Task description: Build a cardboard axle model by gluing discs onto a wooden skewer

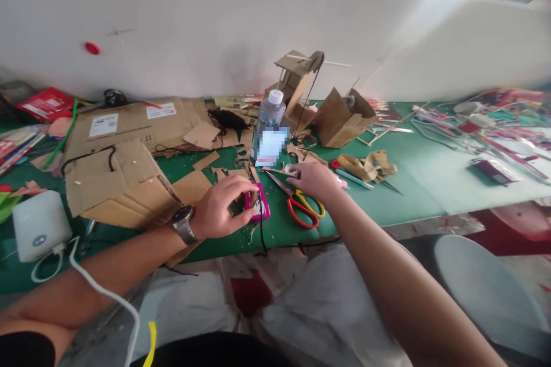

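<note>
My left hand (224,206) is curled over a magenta packet (263,209), its thumb and fingers bent around the upper end of a black cord (262,232). The cord hangs down past the table's front edge. My right hand (316,179) has its fingers bent down onto a small white roll (291,170), partly covered by the fingertips. Just below that hand lies a pair of scissors (297,200) with red and yellow handles, blades apart and pointing away to the left. A phone (271,146) with a lit, blurred screen leans against a clear bottle (272,109).
Cardboard boxes (116,183) and scraps cover the left. Behind stand a cardboard structure with sticks (297,77) and an open cardboard box (344,120). A white device (41,226) trails a cable across my left arm. A stool (482,287) is at right.
</note>
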The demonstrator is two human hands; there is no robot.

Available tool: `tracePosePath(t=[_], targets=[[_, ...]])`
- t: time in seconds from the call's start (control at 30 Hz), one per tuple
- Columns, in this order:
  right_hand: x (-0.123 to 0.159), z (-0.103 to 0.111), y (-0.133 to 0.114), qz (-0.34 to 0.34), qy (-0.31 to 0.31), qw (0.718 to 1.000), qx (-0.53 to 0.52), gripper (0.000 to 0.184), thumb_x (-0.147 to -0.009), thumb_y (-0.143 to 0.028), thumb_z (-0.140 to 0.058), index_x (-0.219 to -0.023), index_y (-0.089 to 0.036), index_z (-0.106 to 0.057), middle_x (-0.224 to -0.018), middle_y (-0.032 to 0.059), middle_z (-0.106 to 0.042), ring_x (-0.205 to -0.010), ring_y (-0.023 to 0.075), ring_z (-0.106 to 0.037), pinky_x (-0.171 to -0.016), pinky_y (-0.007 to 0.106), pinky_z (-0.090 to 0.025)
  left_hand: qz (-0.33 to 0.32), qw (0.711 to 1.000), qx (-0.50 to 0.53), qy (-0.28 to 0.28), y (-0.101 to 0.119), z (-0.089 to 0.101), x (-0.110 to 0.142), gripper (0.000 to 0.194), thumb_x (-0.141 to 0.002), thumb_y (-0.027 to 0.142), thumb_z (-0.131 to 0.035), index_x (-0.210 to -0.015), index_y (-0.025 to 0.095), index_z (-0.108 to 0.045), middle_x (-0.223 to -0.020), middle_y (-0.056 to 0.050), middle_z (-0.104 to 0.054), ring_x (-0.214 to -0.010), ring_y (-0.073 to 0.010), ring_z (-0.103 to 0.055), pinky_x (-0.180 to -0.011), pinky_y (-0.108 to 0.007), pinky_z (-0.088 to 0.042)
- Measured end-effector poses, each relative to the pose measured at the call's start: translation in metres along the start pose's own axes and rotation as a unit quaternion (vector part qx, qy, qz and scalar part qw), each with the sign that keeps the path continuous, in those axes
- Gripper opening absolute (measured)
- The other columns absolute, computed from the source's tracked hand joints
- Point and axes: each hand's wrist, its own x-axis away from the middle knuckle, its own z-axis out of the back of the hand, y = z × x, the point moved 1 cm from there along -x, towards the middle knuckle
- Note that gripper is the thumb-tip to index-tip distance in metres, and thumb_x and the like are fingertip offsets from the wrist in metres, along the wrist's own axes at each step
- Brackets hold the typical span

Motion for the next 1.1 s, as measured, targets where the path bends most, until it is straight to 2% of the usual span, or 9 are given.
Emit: tracePosePath(t=[0.17, 0.37, 0.47, 0.6, 0.73, 0.8, 0.9, 1.0, 1.1], targets=[[-0.001, -0.003, -0.006, -0.006, 0.011, 0.998, 0.055, 0.025, -0.098, -0.024, -0.066, -0.1, -0.022, -0.091, -0.103, 0.0165, -0.087, -0.094, 0.0326, -0.078, -0.077, 0.038, -0.052, 0.041, 0.998, 0.043, 0.028, -0.017, -0.007, 0.007, 0.029, -0.1, 0.028, -0.072, -0.128, 0.02, -0.069, -0.113, -0.011, -0.077, -0.095, -0.0223, -0.073, -0.086, -0.038, -0.062], [0.013, 0.001, -0.003, 0.012, 0.044, 0.998, 0.044, 0.025, -0.098, -0.029, -0.063, -0.097, -0.021, -0.087, -0.093, 0.0131, -0.085, -0.082, 0.0299, -0.075, -0.067, 0.035, -0.044, 0.136, 0.983, 0.115, 0.041, -0.03, -0.005, 0.02, 0.025, -0.103, 0.031, -0.071, -0.125, 0.019, -0.07, -0.105, -0.008, -0.072, -0.089, -0.0189, -0.067, -0.083, -0.034, -0.058], [0.029, 0.004, -0.01, 0.055, 0.063, 0.996, 0.012, 0.022, -0.099, -0.03, -0.064, -0.096, -0.022, -0.084, -0.09, 0.0091, -0.084, -0.081, 0.0257, -0.075, -0.069, 0.033, -0.047, 0.176, 0.97, 0.164, 0.04, -0.032, -0.009, 0.025, 0.028, -0.104, 0.034, -0.072, -0.127, 0.019, -0.071, -0.109, -0.009, -0.073, -0.09, -0.0187, -0.067, -0.085, -0.033, -0.058], [0.056, 0.008, -0.028, 0.134, 0.093, 0.986, -0.036, 0.019, -0.1, -0.027, -0.064, -0.093, -0.022, -0.082, -0.099, 0.0078, -0.083, -0.085, 0.0223, -0.076, -0.074, 0.032, -0.053, 0.208, 0.95, 0.227, 0.049, -0.036, -0.013, 0.029, 0.035, -0.105, 0.036, -0.074, -0.136, 0.021, -0.071, -0.119, -0.011, -0.076, -0.094, -0.0183, -0.068, -0.088, -0.032, -0.059], [0.079, 0.012, -0.049, 0.259, 0.167, 0.942, -0.131, 0.019, -0.103, -0.018, -0.06, -0.095, -0.02, -0.078, -0.105, 0.0079, -0.084, -0.086, 0.0197, -0.079, -0.074, 0.03, -0.057, 0.21, 0.934, 0.279, 0.082, -0.039, -0.014, 0.03, 0.033, -0.105, 0.036, -0.075, -0.135, 0.022, -0.073, -0.132, -0.013, -0.076, -0.114, -0.0212, -0.072, -0.095, -0.031, -0.06], [0.085, 0.014, -0.056, 0.278, 0.173, 0.935, -0.139, 0.017, -0.102, -0.016, -0.062, -0.095, -0.019, -0.077, -0.097, 0.0054, -0.085, -0.078, 0.0181, -0.078, -0.069, 0.029, -0.056, 0.215, 0.921, 0.311, 0.093, -0.039, -0.014, 0.031, 0.031, -0.105, 0.034, -0.076, -0.134, 0.023, -0.074, -0.137, -0.013, -0.076, -0.118, -0.0216, -0.074, -0.099, -0.031, -0.061], [0.088, 0.016, -0.063, 0.297, 0.173, 0.929, -0.139, 0.018, -0.103, -0.016, -0.063, -0.099, -0.019, -0.081, -0.082, 0.0021, -0.082, -0.069, 0.0173, -0.075, -0.065, 0.03, -0.054, 0.225, 0.9, 0.361, 0.098, -0.036, -0.015, 0.032, 0.03, -0.104, 0.032, -0.077, -0.133, 0.023, -0.076, -0.134, -0.012, -0.08, -0.105, -0.0185, -0.079, -0.099, -0.032, -0.065], [0.09, 0.018, -0.066, 0.313, 0.182, 0.922, -0.139, 0.025, -0.105, -0.015, -0.063, -0.113, -0.02, -0.086, -0.081, 0.0019, -0.082, -0.068, 0.0174, -0.074, -0.064, 0.031, -0.053, 0.227, 0.888, 0.388, 0.094, -0.033, -0.014, 0.032, 0.033, -0.103, 0.034, -0.079, -0.134, 0.022, -0.078, -0.124, -0.012, -0.083, -0.1, -0.0193, -0.082, -0.098, -0.034, -0.068], [0.092, 0.019, -0.068, 0.312, 0.18, 0.922, -0.145, 0.025, -0.106, -0.016, -0.066, -0.114, -0.021, -0.089, -0.08, 0.0025, -0.083, -0.068, 0.0183, -0.073, -0.064, 0.032, -0.054, 0.227, 0.886, 0.395, 0.088, -0.029, -0.012, 0.03, 0.038, -0.103, 0.038, -0.079, -0.137, 0.021, -0.079, -0.118, -0.013, -0.084, -0.094, -0.0204, -0.082, -0.094, -0.037, -0.069]])
